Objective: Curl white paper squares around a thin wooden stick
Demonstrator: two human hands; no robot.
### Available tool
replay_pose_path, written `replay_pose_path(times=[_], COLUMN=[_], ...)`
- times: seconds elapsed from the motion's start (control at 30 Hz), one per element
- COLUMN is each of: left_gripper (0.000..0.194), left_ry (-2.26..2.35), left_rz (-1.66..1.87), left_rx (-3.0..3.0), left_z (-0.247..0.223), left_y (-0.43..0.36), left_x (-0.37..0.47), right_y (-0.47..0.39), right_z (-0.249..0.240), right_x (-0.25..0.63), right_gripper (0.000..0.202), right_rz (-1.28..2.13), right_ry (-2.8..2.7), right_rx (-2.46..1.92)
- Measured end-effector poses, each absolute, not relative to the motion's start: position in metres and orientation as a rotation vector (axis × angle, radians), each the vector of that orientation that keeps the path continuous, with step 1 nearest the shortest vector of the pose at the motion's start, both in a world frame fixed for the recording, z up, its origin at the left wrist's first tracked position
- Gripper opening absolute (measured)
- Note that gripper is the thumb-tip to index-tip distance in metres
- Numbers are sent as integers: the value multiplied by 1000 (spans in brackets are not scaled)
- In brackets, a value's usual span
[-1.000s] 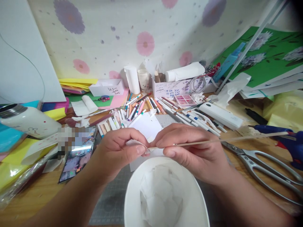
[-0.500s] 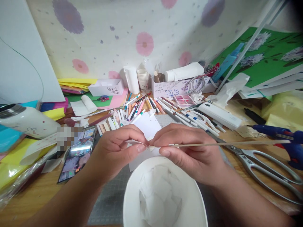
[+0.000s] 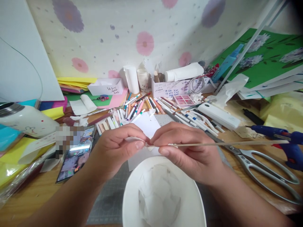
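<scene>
My right hand (image 3: 189, 153) pinches a thin wooden stick (image 3: 236, 143), whose long bare part points out to the right. At the stick's left end, my left hand (image 3: 115, 153) holds a thin white piece of paper (image 3: 133, 138) between thumb and fingers. The fingertips of both hands nearly meet there and hide most of the paper. Just below the hands, close to me, stands a white tub (image 3: 130, 201) with thin white petal-like pieces (image 3: 163, 195) inside.
Silver scissors (image 3: 255, 164) and a blue glue gun (image 3: 272, 131) lie at right. Several markers (image 3: 139, 107) spread across the back. At left are a lit phone (image 3: 77, 154) and a white bottle (image 3: 28, 119). A grey cutting mat (image 3: 106, 201) lies under my arms.
My left thumb and fingertips have shifted slightly at the stick's end. The right hand and stick have barely moved, and the view has shifted a little.
</scene>
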State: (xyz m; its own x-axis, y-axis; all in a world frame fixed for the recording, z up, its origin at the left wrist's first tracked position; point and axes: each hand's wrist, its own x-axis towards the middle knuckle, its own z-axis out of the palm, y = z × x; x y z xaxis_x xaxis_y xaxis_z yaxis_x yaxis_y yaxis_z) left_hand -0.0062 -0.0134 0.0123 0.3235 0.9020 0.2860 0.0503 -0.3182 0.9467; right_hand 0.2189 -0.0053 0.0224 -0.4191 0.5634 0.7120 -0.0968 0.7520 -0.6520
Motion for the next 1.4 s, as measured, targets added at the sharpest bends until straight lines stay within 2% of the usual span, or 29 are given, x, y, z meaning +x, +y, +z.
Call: replay_pose_path(times=[0.07,0.23,0.37,0.43,0.6,0.9,1.23,1.4], left_gripper=[13,23,12,16,17,15,14,13], left_ry=[970,1031,1028,1011,1034,1130,1162,1116], left_rz=[1113,1178,1523,1636,1307,1206,1142,1176], left_rx=[1597,1563,1688,1874,2272,2233,1934,1646], left_z=[8,4,8,13,24,21,16,6], left_y=[-14,-14,-18,-23,-26,-21,-21,-14], left_x=[-8,-4,0,1,4,4,-2,-7], right_y=[-5,-6,-7,-7,-8,-7,-4,5], right_z=[22,22,20,20,19,17,17,15], right_x=[219,217,215,214,212,210,213,219], right_gripper=[10,7,8,9,6,8,7,12], right_rz=[762,840,811,790,747,735,769,962], right_ry=[-1853,-1758,-1709,-1695,-1730,-1752,-1734,-1618], right_rx=[-360,-383,-447,-471,-451,-386,-462,-638])
